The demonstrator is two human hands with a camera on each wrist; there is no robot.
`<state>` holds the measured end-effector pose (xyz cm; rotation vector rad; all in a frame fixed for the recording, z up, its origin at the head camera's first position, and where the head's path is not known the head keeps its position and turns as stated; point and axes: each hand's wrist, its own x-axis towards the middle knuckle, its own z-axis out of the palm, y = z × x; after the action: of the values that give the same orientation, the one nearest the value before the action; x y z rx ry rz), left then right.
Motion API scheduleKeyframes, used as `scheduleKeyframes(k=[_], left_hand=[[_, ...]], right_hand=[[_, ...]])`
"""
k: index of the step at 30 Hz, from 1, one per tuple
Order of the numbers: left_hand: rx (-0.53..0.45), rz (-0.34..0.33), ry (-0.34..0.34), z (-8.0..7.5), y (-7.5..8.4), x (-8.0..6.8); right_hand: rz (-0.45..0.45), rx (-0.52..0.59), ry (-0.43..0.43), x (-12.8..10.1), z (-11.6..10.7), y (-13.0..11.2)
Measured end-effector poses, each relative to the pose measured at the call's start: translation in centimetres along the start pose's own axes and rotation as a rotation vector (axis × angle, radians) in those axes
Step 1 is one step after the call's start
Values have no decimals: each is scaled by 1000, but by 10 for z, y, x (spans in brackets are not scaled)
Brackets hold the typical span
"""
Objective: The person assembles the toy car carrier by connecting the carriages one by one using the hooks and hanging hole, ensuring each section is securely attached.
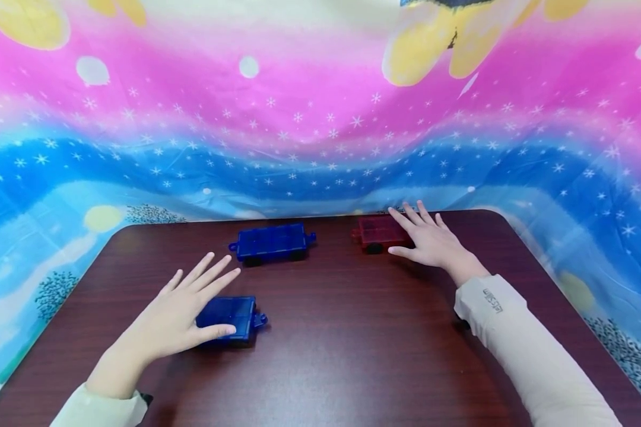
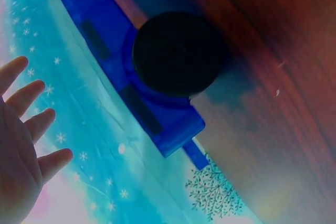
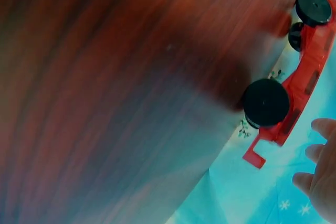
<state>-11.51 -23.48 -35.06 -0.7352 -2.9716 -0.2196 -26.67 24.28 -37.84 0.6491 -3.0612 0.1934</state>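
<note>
My left fingers (image 1: 213, 274) are spread straight over the near blue wagon (image 1: 229, 314), thumb along its near edge; whether the palm of my left hand (image 1: 178, 317) presses it I cannot tell. My right hand (image 1: 430, 240) lies flat, its fingers (image 1: 413, 214) apart, over the right end of the red wagon (image 1: 376, 231) at about one o'clock. A second blue wagon (image 1: 272, 242) stands at twelve o'clock between them, touched by neither. All three sit on the dark wood tabletop (image 1: 342, 332), with a pink-and-blue starred cloth (image 1: 320, 118) hanging behind.
</note>
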Motion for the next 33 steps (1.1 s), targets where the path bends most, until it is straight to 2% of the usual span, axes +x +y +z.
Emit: scheduleKeyframes(k=[7,16,28,33], left_hand=[[-11,24,-32,6,2,-2],[-58,-3,-93,14,2,-5],[-40,-14,-131,19,1,-8],[-28,2,-134,20,-1,-5]], right_hand=[[-35,18,-24,14,6,-5],[-57,67,-41,19,13,-4],[-84,92,-62,23,13,-1],[-90,98,-33,24,13,0]])
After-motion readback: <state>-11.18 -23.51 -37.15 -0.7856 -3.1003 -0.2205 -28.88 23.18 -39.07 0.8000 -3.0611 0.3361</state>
